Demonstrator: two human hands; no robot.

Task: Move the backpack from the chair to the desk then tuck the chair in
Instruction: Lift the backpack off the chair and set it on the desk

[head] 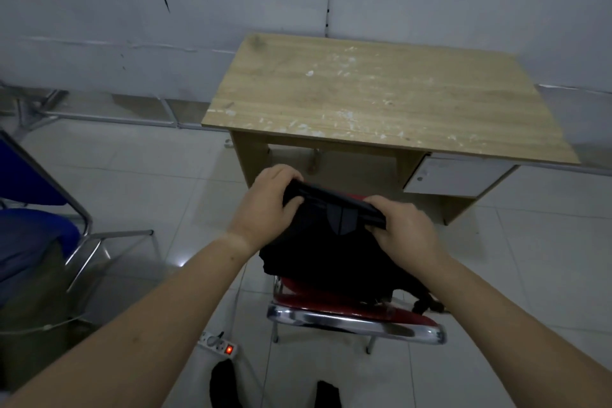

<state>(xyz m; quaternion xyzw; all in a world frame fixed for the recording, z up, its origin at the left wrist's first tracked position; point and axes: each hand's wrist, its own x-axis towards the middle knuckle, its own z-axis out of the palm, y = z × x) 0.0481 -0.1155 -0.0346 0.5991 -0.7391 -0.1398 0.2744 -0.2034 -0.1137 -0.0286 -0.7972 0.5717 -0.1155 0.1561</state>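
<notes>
A black backpack (326,258) rests on a red chair (351,320) with a chrome frame, which stands in front of the wooden desk (381,99), pulled out from it. My left hand (268,205) grips the left end of the backpack's top edge. My right hand (402,228) grips the right end of the same edge. A black strap hangs off the seat at the right. The desk top is bare, with white scuff marks.
A blue chair (36,228) with a metal frame stands to the left. A white power strip (217,343) with a lit red switch lies on the tiled floor by the red chair's left leg. A grey wall runs behind the desk. My feet in dark socks show at the bottom.
</notes>
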